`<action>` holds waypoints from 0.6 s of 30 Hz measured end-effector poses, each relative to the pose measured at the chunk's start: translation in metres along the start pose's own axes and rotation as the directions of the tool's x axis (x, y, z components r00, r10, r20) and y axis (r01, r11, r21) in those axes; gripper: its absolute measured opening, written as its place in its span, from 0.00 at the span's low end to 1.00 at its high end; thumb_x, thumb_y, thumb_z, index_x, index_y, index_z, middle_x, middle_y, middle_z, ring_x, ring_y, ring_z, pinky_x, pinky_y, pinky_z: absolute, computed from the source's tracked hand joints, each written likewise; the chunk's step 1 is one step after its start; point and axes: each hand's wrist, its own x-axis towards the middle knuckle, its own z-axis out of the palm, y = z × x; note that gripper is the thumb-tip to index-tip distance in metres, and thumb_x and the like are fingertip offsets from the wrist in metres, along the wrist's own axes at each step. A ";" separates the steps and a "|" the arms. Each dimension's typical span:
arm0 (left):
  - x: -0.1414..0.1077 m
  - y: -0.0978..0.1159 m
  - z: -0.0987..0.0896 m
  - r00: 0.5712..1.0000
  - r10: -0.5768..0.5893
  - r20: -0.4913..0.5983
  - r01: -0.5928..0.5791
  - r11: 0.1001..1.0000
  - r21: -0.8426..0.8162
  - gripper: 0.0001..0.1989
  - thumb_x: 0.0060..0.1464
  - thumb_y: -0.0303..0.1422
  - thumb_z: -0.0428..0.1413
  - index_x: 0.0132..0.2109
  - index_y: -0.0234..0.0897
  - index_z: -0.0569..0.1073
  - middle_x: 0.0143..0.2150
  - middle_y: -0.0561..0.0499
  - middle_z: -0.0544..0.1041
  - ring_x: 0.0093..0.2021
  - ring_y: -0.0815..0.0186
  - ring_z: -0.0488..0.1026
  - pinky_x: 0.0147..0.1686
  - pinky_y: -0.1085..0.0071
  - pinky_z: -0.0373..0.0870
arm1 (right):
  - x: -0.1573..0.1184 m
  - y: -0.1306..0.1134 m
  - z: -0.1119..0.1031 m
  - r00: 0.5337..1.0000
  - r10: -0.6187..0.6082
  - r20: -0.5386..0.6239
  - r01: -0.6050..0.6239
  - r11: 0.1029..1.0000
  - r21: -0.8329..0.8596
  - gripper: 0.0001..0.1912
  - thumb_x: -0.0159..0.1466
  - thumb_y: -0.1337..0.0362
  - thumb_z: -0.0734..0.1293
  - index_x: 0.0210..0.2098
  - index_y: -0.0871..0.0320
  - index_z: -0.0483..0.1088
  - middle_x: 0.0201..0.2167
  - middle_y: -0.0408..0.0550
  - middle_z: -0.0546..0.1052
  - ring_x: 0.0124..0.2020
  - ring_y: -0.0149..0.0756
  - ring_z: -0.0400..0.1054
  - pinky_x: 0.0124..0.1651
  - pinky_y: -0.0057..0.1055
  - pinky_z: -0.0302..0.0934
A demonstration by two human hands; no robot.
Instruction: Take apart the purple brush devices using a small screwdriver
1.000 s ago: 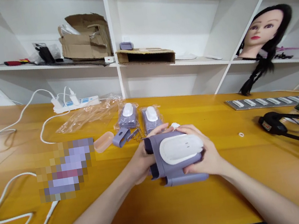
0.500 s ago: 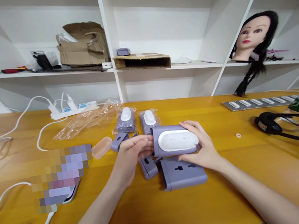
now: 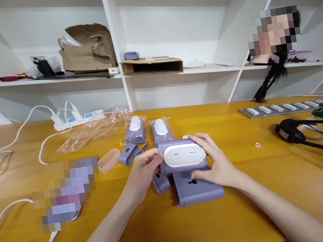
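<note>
Between my hands is a purple plastic case with a white oval pad (image 3: 183, 155) on its face; what kind of device it is I cannot tell. My left hand (image 3: 145, 170) pinches its left end, thumb on the front edge and fingertips hidden behind or inside. My right hand (image 3: 217, 161) grips the right end, fingers over the top and thumb below. Under it lies a second purple casing (image 3: 200, 190) with a dark slot. Left of that sits a small purple end piece (image 3: 161, 184), and another purple piece (image 3: 128, 155) is farther back.
Two bagged purple cases (image 3: 135, 131) stand behind my hands. An orange-pink oval tray (image 3: 109, 160) and a blurred-out phone (image 3: 71, 194) with a white cable lie left. A black headset strap (image 3: 290, 133), a small white ring (image 3: 257, 145) and a metal strip (image 3: 279, 108) are right.
The held case has shifted slightly left and down. My left thumb has come onto its front edge, where the left fingers were reaching in at the end before.
</note>
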 end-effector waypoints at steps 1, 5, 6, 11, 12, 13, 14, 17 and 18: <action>0.000 0.000 -0.001 1.000 0.000 -0.016 0.000 1.000 -0.011 0.12 0.48 0.36 0.56 0.22 0.35 0.67 0.22 0.56 0.64 0.24 0.73 0.59 0.25 0.76 0.58 | 0.000 0.000 -0.002 1.000 0.004 0.019 -0.005 0.998 0.063 0.40 0.53 0.58 0.71 0.61 0.49 0.52 0.57 0.53 0.58 0.58 0.48 0.55 0.58 0.47 0.53; 0.004 -0.002 -0.006 0.995 -0.010 -0.097 -0.003 0.991 -0.131 0.08 0.45 0.32 0.57 0.23 0.34 0.69 0.22 0.57 0.66 0.23 0.74 0.60 0.24 0.79 0.57 | 0.001 0.003 -0.007 0.989 0.101 0.105 -0.134 0.916 0.379 0.30 0.60 0.59 0.63 0.61 0.49 0.53 0.57 0.52 0.61 0.48 0.42 0.64 0.45 0.40 0.64; 0.005 -0.002 -0.007 0.993 -0.019 -0.114 0.001 0.987 -0.161 0.07 0.44 0.32 0.57 0.23 0.34 0.69 0.22 0.56 0.67 0.23 0.74 0.60 0.24 0.79 0.57 | 0.002 0.003 -0.008 0.982 0.135 0.131 -0.179 0.882 0.435 0.29 0.61 0.59 0.62 0.61 0.48 0.53 0.56 0.52 0.63 0.42 0.39 0.67 0.40 0.37 0.66; 0.011 -0.002 -0.009 0.981 -0.100 -0.169 0.056 0.967 -0.247 0.06 0.41 0.28 0.56 0.30 0.34 0.76 0.29 0.53 0.76 0.26 0.71 0.67 0.22 0.78 0.59 | 0.000 -0.003 -0.009 0.978 0.140 0.158 -0.208 0.769 0.604 0.29 0.61 0.55 0.63 0.61 0.47 0.54 0.60 0.51 0.60 0.39 0.37 0.68 0.38 0.36 0.66; 0.012 -0.002 -0.010 0.975 -0.132 -0.177 0.079 0.957 -0.278 0.07 0.39 0.28 0.56 0.30 0.34 0.76 0.29 0.53 0.76 0.27 0.71 0.68 0.22 0.78 0.59 | 0.000 -0.006 -0.009 0.981 0.118 0.155 -0.189 0.760 0.622 0.30 0.60 0.54 0.63 0.61 0.47 0.53 0.62 0.51 0.58 0.41 0.38 0.68 0.39 0.36 0.66; 0.012 -0.002 -0.011 0.968 -0.168 -0.186 0.103 0.943 -0.316 0.07 0.38 0.27 0.57 0.30 0.34 0.76 0.29 0.53 0.76 0.26 0.70 0.68 0.23 0.77 0.61 | 0.000 -0.008 -0.009 0.984 0.093 0.154 -0.170 0.757 0.631 0.32 0.60 0.54 0.64 0.61 0.47 0.53 0.63 0.52 0.56 0.42 0.39 0.67 0.41 0.37 0.66; 0.011 -0.003 -0.013 0.961 -0.205 -0.188 0.128 0.926 -0.355 0.06 0.38 0.28 0.57 0.28 0.35 0.76 0.27 0.53 0.76 0.26 0.70 0.69 0.23 0.76 0.62 | 0.000 -0.010 -0.009 0.985 0.070 0.157 -0.155 0.760 0.632 0.32 0.59 0.53 0.64 0.61 0.47 0.53 0.63 0.52 0.55 0.42 0.39 0.68 0.42 0.38 0.65; 0.009 -0.008 -0.023 0.960 -0.207 -0.187 0.113 0.902 -0.416 0.07 0.36 0.36 0.62 0.24 0.39 0.73 0.20 0.54 0.73 0.27 0.66 0.70 0.25 0.73 0.66 | 0.000 -0.014 -0.010 0.983 0.036 0.178 -0.140 0.777 0.614 0.33 0.59 0.52 0.64 0.62 0.48 0.53 0.63 0.54 0.55 0.39 0.39 0.69 0.44 0.41 0.64; 0.008 -0.010 -0.028 0.968 -0.146 -0.203 0.051 0.910 -0.411 0.12 0.35 0.43 0.63 0.24 0.41 0.72 0.19 0.56 0.72 0.28 0.65 0.71 0.25 0.72 0.67 | 0.000 -0.014 -0.010 0.982 0.033 0.183 -0.140 0.780 0.609 0.33 0.59 0.52 0.64 0.61 0.49 0.53 0.63 0.55 0.55 0.39 0.39 0.69 0.44 0.42 0.64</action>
